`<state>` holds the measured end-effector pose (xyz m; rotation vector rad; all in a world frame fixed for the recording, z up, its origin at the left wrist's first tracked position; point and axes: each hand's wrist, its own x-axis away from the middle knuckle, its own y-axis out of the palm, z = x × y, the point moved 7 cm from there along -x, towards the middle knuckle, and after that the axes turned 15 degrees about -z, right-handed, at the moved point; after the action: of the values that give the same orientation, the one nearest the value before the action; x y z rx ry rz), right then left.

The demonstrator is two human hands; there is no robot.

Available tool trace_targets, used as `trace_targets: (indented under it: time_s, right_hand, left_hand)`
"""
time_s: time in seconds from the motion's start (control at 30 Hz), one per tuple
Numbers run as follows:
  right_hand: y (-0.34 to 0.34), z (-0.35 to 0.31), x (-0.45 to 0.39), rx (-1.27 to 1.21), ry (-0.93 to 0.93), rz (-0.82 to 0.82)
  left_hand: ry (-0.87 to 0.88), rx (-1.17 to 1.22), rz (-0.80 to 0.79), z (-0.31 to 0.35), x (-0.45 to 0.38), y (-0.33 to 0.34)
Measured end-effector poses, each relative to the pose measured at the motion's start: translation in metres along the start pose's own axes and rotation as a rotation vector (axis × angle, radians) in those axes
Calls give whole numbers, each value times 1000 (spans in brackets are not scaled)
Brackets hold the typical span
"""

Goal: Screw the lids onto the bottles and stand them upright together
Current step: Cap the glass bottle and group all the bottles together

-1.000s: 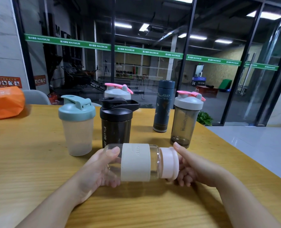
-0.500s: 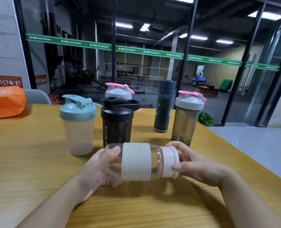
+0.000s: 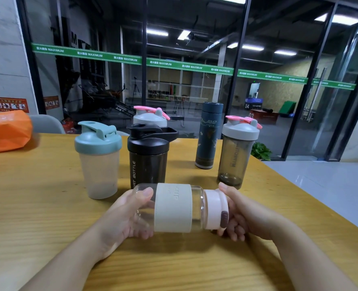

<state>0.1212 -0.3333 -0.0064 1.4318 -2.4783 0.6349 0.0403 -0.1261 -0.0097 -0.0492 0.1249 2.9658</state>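
The left hand [image 3: 127, 217] grips the sideways glass bottle [image 3: 171, 207] while the right hand [image 3: 240, 215] curls round its pink lid [image 3: 216, 208], apparently screwing it on; standing it upright likely comes next.

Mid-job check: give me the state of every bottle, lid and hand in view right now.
Glass bottle: horizontal, held.
Pink lid: on the glass bottle.
Left hand: grips the bottle base.
Right hand: grips the pink lid.
Teal-lid shaker: upright, lidded.
Black shaker: upright, lidded.
Blue flask: upright, capped.
Smoky shaker: upright, lidded.

Clear glossy bottle [image 3: 197, 206] (matt sleeve [image 3: 173, 207]); wood-grain table [image 3: 37, 206].
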Motion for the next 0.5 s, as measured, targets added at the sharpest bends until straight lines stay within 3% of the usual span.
trace_targets:
  time_s: [0.13, 0.27, 0.5]
  right_hand:
    - [-7, -3, 1, -88, -129, 24]
    - [-7, -11, 10, -136, -318, -102]
    - [-1, -14, 11, -75, -366, -176]
  left_hand:
    - [-2, 8, 5, -1, 0, -1]
    - [-4, 10, -3, -1, -1, -1]
    - [8, 12, -17, 0, 0, 0]
